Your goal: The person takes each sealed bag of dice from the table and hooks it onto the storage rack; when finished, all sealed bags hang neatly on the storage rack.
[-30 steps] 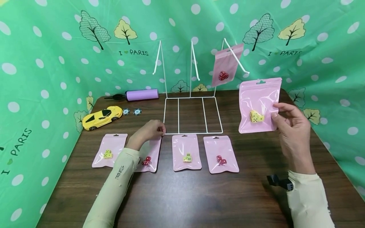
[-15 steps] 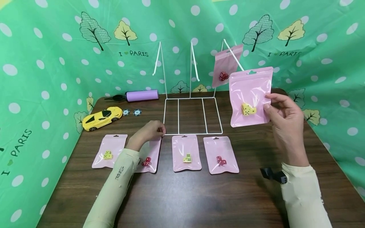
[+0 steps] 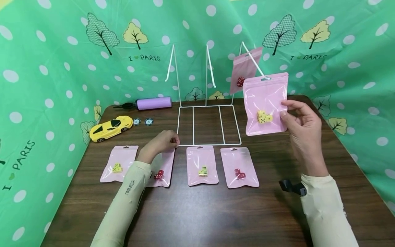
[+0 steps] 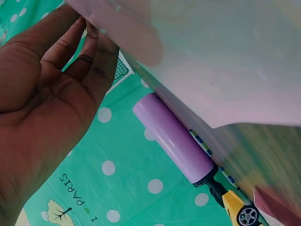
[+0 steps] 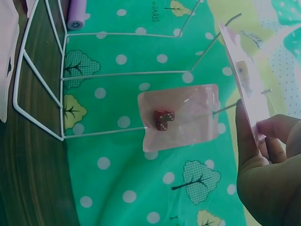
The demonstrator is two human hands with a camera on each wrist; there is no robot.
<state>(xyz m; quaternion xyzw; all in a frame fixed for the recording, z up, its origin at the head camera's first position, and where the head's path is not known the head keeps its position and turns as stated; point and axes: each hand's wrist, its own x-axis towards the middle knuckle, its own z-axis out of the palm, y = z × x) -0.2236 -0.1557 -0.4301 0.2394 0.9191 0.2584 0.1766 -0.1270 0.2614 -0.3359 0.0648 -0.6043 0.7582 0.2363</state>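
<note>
My right hand pinches the right edge of a pink zip bag with yellow dice inside. The bag's hang hole is at the tip of the right prong of a white wire rack. Farther back on that prong hangs another pink bag with red dice. My left hand has its fingers curled at the rack's front left corner, over the top of a flat bag with red dice; the exact contact is partly hidden. In the left wrist view, my left hand is beside a close, blurred pink bag.
More bags lie in the row: one with yellow dice at left, another with yellow dice, and one with red dice. Behind are a yellow toy car, two poker chips and a purple hand pump. Curtains surround the table.
My right hand has moved left and upward with the yellow-dice bag, bringing its hang hole to the right prong's tip. My left hand has stayed in place.
</note>
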